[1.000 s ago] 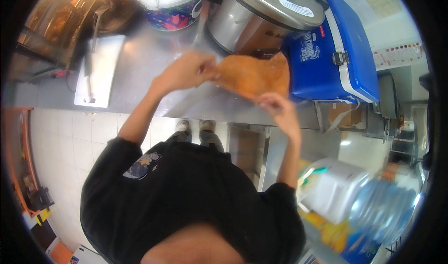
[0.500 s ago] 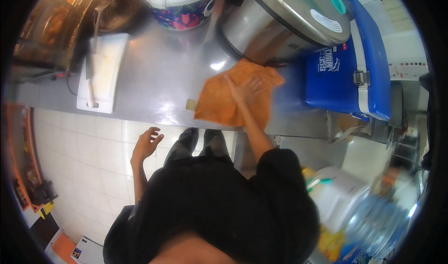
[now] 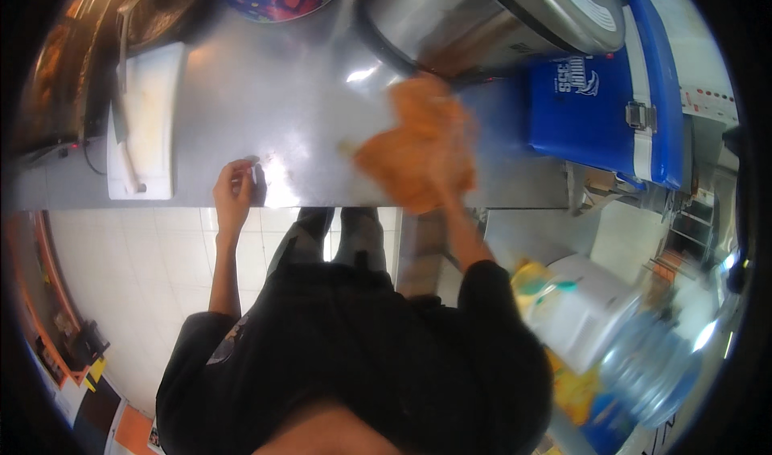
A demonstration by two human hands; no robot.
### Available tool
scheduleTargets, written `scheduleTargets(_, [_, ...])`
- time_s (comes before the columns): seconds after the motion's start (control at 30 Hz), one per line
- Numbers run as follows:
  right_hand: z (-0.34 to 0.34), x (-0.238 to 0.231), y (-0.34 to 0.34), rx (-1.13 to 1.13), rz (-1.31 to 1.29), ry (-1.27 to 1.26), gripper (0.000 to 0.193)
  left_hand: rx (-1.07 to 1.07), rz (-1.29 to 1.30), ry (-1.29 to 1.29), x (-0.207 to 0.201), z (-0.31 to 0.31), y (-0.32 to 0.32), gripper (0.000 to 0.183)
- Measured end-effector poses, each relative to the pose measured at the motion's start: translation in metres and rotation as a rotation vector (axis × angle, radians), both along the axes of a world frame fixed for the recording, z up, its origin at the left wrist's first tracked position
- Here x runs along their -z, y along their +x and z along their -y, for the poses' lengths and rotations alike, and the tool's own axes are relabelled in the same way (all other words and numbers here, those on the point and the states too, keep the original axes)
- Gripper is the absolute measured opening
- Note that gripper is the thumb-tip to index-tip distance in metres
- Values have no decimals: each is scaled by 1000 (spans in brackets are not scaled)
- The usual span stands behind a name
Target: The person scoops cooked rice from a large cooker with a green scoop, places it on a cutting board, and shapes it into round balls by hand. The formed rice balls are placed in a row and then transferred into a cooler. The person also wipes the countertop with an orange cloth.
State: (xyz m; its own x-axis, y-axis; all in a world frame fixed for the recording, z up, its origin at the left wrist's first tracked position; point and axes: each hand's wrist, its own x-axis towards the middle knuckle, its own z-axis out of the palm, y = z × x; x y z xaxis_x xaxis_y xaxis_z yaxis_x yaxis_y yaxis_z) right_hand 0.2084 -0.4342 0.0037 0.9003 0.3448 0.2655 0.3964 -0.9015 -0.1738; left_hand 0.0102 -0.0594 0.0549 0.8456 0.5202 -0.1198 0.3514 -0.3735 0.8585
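An orange cloth [image 3: 402, 166] is bunched up on the metal counter, smeared by motion. My right hand [image 3: 446, 166] is blurred over the cloth's right part and gripping it; the fingers are hard to separate from the fabric. At the counter's front edge is my left hand [image 3: 233, 183], its fingers loosely bent and partly apart. A narrow pale streak shows by its fingertips; whether it is a glint or a small object I cannot tell. Just left of the cloth lies a small yellowish patch [image 3: 348, 147].
A large steel pot [image 3: 450, 29] stands behind the cloth, beside a blue cooler box [image 3: 583, 117]. At left, a white cutting board [image 3: 153, 125] carries a knife [image 3: 123, 149]. A patterned tub [image 3: 277, 1] sits at the back. Below right is a clear water jug [image 3: 651, 366].
The spread cloth has become bunched, and my right hand has shifted slightly right with it. My left hand has moved forward from above the floor to the counter's edge.
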Motion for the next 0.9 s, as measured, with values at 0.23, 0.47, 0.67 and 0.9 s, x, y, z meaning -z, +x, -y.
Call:
scheduleTargets(0.23, [110, 0, -2, 646, 22, -43, 50, -231, 168, 154, 47, -15, -35, 11])
scheduleTargets(0.47, [-241, 4, -12, -88, 30, 266, 51, -402, 276, 45, 62, -16, -29, 15])
scheduleTargets(0.67, [-276, 15, -47, -835, -235, 370, 52, -566, 409, -217, 47, -15, -29, 15])
scheduleTargets(0.9, [14, 11, 17, 169, -17, 102, 43, -525, 445, -139, 49, -46, -27, 13])
